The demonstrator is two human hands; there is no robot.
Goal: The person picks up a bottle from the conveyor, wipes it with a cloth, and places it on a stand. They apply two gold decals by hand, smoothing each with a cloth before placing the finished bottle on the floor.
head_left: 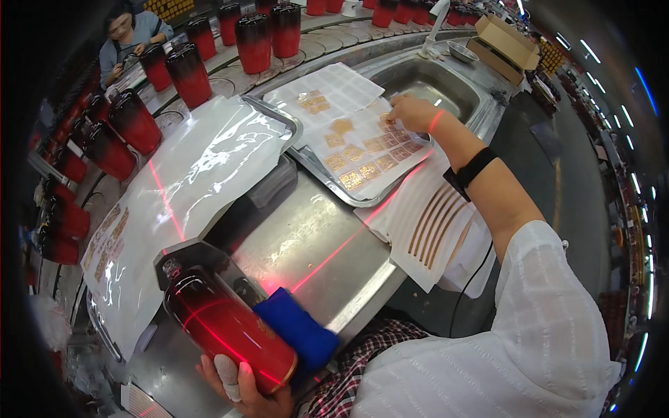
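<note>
A glossy red glass bottle point(230, 327), dark toward its neck, lies tilted with its neck end in a dark angular holder point(198, 258). My left hand point(247, 390) grips its base end from below; a pale finger cot covers one finger. Beside the bottle sits a blue cloth pad point(296, 327). Farther off, my right hand point(414, 113) reaches over a white sheet point(317, 139) bearing small square gold decals point(369, 171). Its fingers are drawn together at the decals by the sheet's right side; the fingertips hide whatever is between them. Thin red laser lines cross the bottle and bench.
Red-and-black bottles point(188, 73) stand along a curving conveyor point(230, 76) on the left and back. Transparent film point(202, 160) covers a tray at left. A metal sink point(446, 90), a cardboard box point(498, 49) and brown-striped sheets point(435, 230) are at right. A co-worker point(129, 42) sits beyond the conveyor.
</note>
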